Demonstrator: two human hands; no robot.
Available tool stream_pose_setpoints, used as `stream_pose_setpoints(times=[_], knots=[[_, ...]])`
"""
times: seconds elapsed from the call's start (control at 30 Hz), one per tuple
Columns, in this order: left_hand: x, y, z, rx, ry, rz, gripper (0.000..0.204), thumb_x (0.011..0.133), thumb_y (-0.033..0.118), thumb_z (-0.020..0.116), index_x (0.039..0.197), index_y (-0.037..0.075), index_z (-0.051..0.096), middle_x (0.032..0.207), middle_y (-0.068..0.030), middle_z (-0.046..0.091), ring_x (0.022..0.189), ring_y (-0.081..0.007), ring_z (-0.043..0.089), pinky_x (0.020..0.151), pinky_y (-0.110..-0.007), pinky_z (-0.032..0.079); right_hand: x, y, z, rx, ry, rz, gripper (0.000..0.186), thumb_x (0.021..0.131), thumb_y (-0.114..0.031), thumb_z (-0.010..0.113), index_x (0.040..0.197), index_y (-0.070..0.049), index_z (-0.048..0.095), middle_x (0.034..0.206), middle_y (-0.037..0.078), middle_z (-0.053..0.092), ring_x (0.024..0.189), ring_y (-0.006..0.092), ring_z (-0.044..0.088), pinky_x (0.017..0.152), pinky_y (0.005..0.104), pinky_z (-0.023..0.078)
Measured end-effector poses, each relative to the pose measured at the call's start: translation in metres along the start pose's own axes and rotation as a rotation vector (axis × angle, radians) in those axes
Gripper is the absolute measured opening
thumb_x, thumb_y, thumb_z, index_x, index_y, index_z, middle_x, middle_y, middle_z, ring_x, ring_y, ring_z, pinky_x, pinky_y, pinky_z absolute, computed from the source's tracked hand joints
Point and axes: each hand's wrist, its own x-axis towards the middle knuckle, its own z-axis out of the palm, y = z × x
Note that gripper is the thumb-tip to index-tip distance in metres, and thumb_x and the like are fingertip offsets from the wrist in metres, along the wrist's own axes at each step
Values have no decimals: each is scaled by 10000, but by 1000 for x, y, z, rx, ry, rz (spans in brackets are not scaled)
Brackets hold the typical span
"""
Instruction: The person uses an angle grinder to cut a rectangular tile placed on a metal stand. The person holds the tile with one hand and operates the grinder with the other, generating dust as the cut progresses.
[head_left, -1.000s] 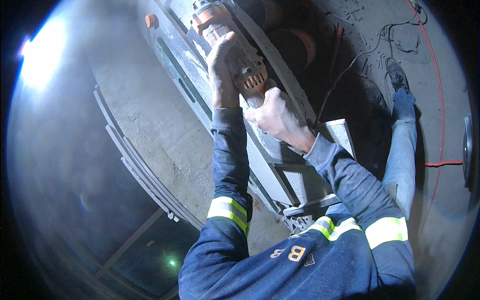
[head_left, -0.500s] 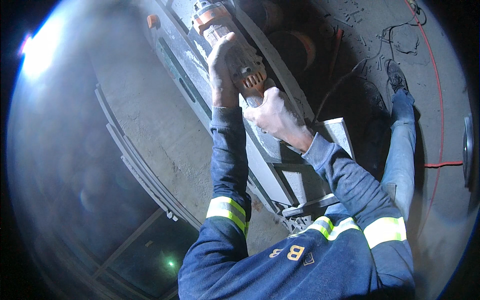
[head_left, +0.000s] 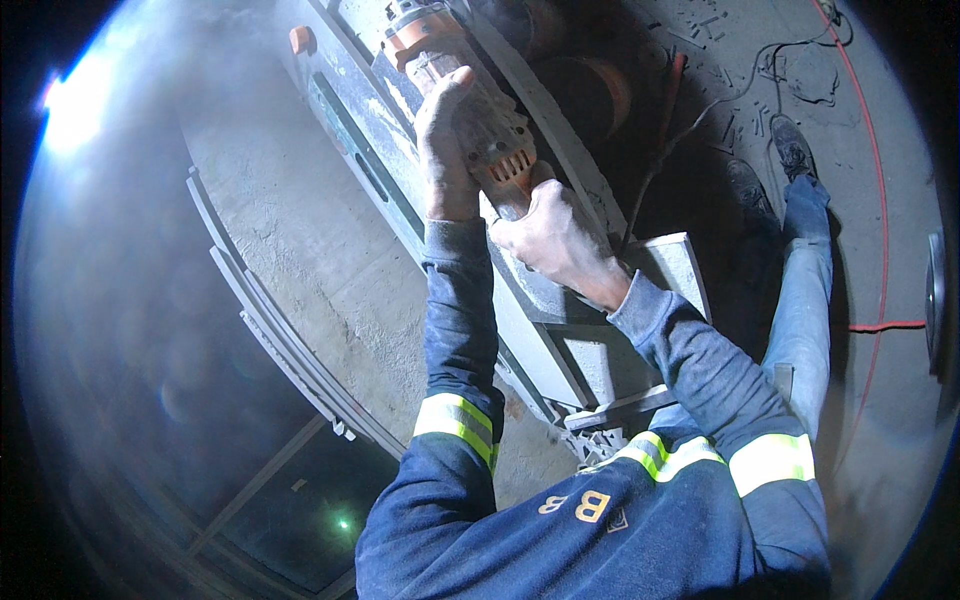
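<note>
Grinder [head_left: 488,118] is clasped, fingers closed, by L hand [head_left: 443,150] & R hand [head_left: 562,235]; hardly shifted vs 0.5 s ago, steady work suggested.

Two pale yellow characters [head_left: 592,506] and a small, faint square emblem [head_left: 618,519] on the navy sweatshirt [head_left: 680,545]

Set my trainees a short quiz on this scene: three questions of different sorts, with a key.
1. Multiple choice: which grip holds the power tool? A, the left one alone; B, the right one alone; C, both.
2. True or false: the jeans leg shows to the left of the power tool in the picture.
3. Fill in: the collar toward the tool's head is ____.

Key: 1: C, left grip and right grip. 2: False; the jeans leg is to the right. 3: orange.
</note>
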Motion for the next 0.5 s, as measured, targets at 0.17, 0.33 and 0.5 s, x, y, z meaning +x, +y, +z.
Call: stream_pose_setpoints(times=[0.17,0.33,0.5], knots=[[10,-2,1,-33,-16,-16,351,928,294,597,1155,26,591,979,-148,663,806,-262,686,688,-379,577,21,27,18,-21,-85,-113,487,799,-240,677,1073,128,513,889,239,635,807,314,678,687,379,551],[12,-1,-6,-51,5,-34,356,872,309,658,1091,32,614,926,-117,657,796,-239,680,700,-351,562,17,-2,3,99,-140,6,505,807,-211,678,1107,142,477,919,241,615,837,290,662,697,373,546],[13,2,1,-96,-20,-62,361,878,322,652,1093,35,611,927,-124,653,791,-237,678,699,-358,567,11,-18,-14,182,-139,51,495,811,-219,691,1085,144,496,912,234,620,832,285,663,698,368,548]])
